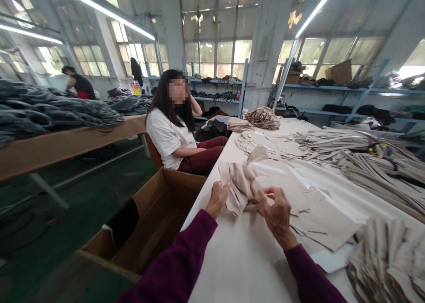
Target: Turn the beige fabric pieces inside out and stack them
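- A long white table [245, 258] is seen running away from the camera, strewn with flat beige fabric pieces [318, 219] and, further back, fanned stacks [332, 140] of the same cloth.
- A bunched beige fabric piece [239, 184] is held just above the near part of the table, between both hands.
- The left hand [217, 198] is closed on the piece's left edge; the right hand [277, 212] is pinched on its lower right part, thumb and fingers curled.
- An open cardboard box [156, 225] is set on the green floor just beside the table's left edge.
- A seated person in a white top [168, 137] is placed beyond the box; grey bundles [49, 108] are piled on a wooden bench at left.
- Tall windows, strip lights and blue shelving [332, 88] are seen along the back wall.
- The stack at bottom right [388, 258] is cut off by the frame; the contents of the box and the shelf items cannot be made out.
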`<state>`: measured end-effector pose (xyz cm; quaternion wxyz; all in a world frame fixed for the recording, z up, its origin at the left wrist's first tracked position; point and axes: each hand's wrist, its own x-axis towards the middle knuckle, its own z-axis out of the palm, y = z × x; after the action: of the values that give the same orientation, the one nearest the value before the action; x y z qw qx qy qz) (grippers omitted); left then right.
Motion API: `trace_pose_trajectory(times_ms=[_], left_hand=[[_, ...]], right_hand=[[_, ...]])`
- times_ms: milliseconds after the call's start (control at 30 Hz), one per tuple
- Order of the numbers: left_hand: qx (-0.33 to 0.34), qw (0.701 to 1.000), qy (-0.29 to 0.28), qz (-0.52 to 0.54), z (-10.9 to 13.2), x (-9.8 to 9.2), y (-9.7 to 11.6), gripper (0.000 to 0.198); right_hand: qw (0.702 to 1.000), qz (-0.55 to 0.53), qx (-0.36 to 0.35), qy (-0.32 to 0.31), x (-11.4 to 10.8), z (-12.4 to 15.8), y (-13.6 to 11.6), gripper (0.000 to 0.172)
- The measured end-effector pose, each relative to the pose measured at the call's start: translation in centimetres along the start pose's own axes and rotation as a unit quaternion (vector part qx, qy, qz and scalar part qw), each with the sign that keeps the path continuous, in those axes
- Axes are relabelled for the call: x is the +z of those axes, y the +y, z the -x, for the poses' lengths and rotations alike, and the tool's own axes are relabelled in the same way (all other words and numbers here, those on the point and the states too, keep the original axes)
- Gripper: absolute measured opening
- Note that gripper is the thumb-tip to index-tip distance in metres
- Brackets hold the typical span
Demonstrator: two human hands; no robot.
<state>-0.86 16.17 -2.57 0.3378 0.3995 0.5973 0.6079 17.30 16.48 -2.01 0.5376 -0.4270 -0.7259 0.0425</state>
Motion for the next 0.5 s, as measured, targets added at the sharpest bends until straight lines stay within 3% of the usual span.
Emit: trace_pose_trajectory(times_ms=[33, 100, 200, 333, 500], left_hand=[[0.002, 1.0, -0.008, 0.019, 0.0, 0.1, 0.0, 0.028], [0.005, 0.998, -0.028, 0.052, 0.1, 0.3, 0.0, 0.028], [0.005, 0.994, -0.057, 0.095, 0.3, 0.5, 0.3, 0.032], [-0.01, 0.988, -0.086, 0.131, 0.6, 0.2, 1.2, 0.038], [-0.086, 0.949, -0.219, 0.209, 2.0, -0.3, 3.7, 0.041]], right_hand=[[0.999, 0.017, 0.045, 0.012, -0.1, -0.3, 0.7, 0.023], [0.994, 0.026, 0.105, -0.023, -0.1, -0.7, 1.7, 0.03], [0.988, -0.014, 0.142, -0.057, -0.1, -0.7, 2.3, 0.039], [0.98, -0.035, 0.189, 0.045, -1.3, -1.7, 3.3, 0.037], [0.974, 0.005, 0.211, 0.085, -5.3, -4.1, 6.0, 0.038]])
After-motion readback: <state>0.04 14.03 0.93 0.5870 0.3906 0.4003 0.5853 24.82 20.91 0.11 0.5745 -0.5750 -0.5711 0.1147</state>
